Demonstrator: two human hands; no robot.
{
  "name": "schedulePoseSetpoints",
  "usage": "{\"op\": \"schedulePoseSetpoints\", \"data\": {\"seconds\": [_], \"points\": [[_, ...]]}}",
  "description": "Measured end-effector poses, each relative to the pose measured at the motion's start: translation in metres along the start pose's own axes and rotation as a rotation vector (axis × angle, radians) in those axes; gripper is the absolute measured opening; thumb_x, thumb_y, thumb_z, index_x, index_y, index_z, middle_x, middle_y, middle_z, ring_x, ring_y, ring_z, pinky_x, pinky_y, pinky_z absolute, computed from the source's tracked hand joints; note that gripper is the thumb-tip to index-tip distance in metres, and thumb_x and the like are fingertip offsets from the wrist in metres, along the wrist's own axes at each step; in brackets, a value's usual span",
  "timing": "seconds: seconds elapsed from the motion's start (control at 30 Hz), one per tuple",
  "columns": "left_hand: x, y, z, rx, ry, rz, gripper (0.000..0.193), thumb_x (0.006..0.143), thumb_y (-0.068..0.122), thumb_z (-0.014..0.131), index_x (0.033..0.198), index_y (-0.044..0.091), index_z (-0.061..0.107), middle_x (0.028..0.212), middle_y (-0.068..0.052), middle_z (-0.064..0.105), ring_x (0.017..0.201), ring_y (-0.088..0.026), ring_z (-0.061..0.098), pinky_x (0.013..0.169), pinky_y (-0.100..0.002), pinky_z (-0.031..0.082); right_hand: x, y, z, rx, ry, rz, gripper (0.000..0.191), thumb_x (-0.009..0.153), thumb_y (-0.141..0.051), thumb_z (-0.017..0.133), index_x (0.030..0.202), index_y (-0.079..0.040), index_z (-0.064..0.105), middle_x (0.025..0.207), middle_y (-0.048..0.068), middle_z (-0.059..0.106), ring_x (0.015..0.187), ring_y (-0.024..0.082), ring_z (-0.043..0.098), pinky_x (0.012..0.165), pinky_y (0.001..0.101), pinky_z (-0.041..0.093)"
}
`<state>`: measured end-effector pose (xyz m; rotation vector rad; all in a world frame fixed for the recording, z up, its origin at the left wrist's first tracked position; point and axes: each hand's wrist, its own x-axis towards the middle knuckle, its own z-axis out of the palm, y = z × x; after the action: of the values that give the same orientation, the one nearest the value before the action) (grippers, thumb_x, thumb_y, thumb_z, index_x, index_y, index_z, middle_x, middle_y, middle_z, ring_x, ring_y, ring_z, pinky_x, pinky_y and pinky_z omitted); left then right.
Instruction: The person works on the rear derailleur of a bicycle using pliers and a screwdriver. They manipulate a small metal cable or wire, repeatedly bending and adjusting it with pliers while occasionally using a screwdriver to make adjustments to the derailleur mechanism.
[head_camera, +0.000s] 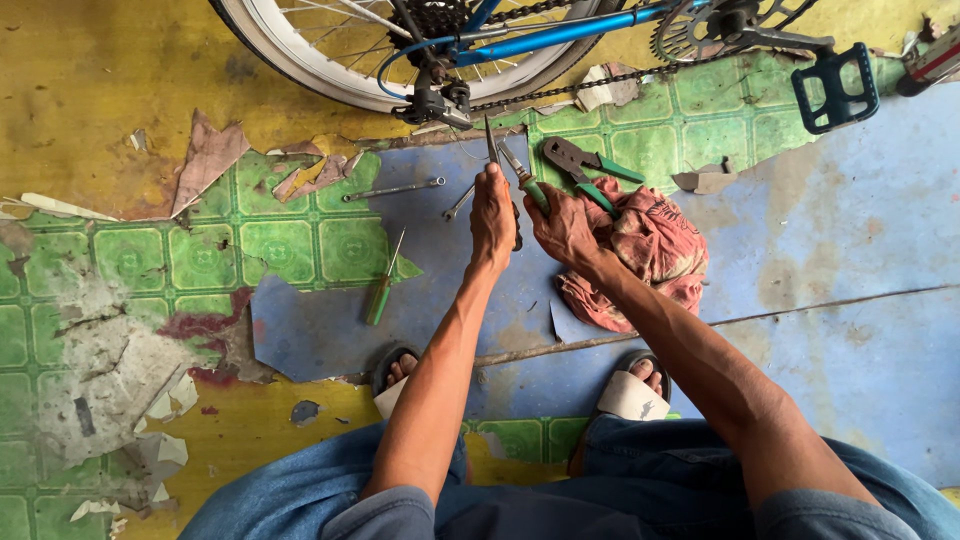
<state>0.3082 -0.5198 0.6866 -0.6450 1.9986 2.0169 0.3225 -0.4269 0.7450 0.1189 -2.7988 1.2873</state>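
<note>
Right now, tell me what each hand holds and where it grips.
Left hand grips a slim tool around its handle; right hand holds green-handled pliers by the handles.

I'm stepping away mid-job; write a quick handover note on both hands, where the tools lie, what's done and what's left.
Left hand: closed on a slim dark metal tool, tip near the blue bicycle's rear derailleur.
Right hand: gripping green-handled pliers.
On the floor: second green-handled pliers, red rag, silver spanner, green-handled screwdriver.
Done: tools laid out. Left: the derailleur work looks unfinished; the chain sits on the chainring.
</note>
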Motion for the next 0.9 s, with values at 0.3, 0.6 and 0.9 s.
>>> {"op": "schedulePoseSetpoints", "data": {"seconds": [0.3, 0.6, 0.9], "points": [[0.000, -0.004, 0.006, 0.086, 0.058, 0.044, 0.069, 0.099, 0.071, 0.027, 0.110, 0.009, 0.056, 0.083, -0.011, 0.059, 0.075, -0.027, 0.061, 0.068, -0.044, 0.049, -0.002, -0.001, -0.002, -0.161, -0.050, -0.008, 0.016, 0.103, -0.014, 0.055, 0.109, 0.000, 0.051, 0.085, 0.025, 0.062, 0.068, 0.045, 0.062, 0.062, 0.0540, 0.048], [0.004, 0.003, 0.018, 0.105, 0.132, 0.019, 0.064, 0.100, 0.067, 0.032, 0.115, 0.010, 0.058, 0.091, -0.013, 0.065, 0.084, -0.032, 0.063, 0.074, -0.048, 0.049, 0.006, -0.001, -0.004, -0.214, -0.149, 0.152, 0.021, 0.100, -0.016, 0.056, 0.113, 0.000, 0.052, 0.092, 0.028, 0.062, 0.072, 0.042, 0.064, 0.061, 0.0531, 0.050], [0.008, -0.004, -0.003, -0.160, -0.081, 0.099, 0.054, 0.102, 0.061, 0.038, 0.097, 0.010, 0.055, 0.076, 0.002, 0.052, 0.067, -0.012, 0.054, 0.060, -0.033, 0.048, 0.021, 0.013, -0.025, 0.775, -0.563, 0.794, 0.024, 0.102, -0.029, 0.059, 0.102, -0.006, 0.055, 0.080, 0.003, 0.057, 0.059, 0.011, 0.047, 0.046, 0.0268, 0.038]]}}
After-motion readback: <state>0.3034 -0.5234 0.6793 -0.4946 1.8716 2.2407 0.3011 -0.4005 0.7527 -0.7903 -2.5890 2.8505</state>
